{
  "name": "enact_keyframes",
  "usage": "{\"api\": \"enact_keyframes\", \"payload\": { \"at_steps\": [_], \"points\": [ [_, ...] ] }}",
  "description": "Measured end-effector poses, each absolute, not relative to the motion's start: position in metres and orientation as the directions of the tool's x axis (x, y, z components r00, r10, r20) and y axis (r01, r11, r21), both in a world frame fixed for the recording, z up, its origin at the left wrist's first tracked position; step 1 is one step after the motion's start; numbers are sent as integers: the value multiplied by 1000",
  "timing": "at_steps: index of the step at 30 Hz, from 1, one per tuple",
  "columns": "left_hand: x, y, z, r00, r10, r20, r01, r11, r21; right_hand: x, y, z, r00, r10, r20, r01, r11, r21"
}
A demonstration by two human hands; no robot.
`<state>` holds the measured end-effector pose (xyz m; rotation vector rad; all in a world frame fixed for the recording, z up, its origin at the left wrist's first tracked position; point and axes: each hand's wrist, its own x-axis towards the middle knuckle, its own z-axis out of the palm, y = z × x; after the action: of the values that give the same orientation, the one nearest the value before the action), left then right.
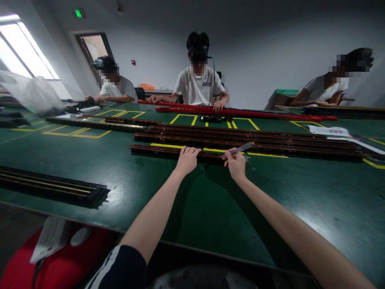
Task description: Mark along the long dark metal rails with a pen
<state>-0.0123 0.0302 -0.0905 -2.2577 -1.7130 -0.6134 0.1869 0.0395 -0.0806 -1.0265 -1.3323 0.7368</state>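
Observation:
In front of me a short bundle of long dark strips with copper-coloured edges (153, 150) lies on the green table (120, 184). My left hand (187, 160) is closed over this bundle, fingers bent across its far edge. Between the thumb and fingers of my right hand (236, 165) is a screwdriver (244, 147) with a clear, purplish handle. Its handle tilts up to the right, and the thin shaft points left and down to the bundle's right end. The exact spot that the tip touches is too small to make out.
Longer dark strips (270, 140) lie just beyond, across yellow tape marks. Another stack of strips (54, 184) is at the left. Opposite, a person (198, 86) handles red bars (240, 112); two more people sit at either side. A plastic bag (39, 94) stands far left.

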Motion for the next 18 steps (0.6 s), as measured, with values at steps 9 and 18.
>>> {"api": "enact_keyframes", "payload": {
  "at_steps": [9,18],
  "points": [
    [-14,28,-88,216,858,465,958,-279,70,185,39,-81,46,909,414,117,407,-906],
    [-15,27,-84,196,871,451,950,-283,133,185,39,-81,56,906,419,116,411,-904]
  ]
}}
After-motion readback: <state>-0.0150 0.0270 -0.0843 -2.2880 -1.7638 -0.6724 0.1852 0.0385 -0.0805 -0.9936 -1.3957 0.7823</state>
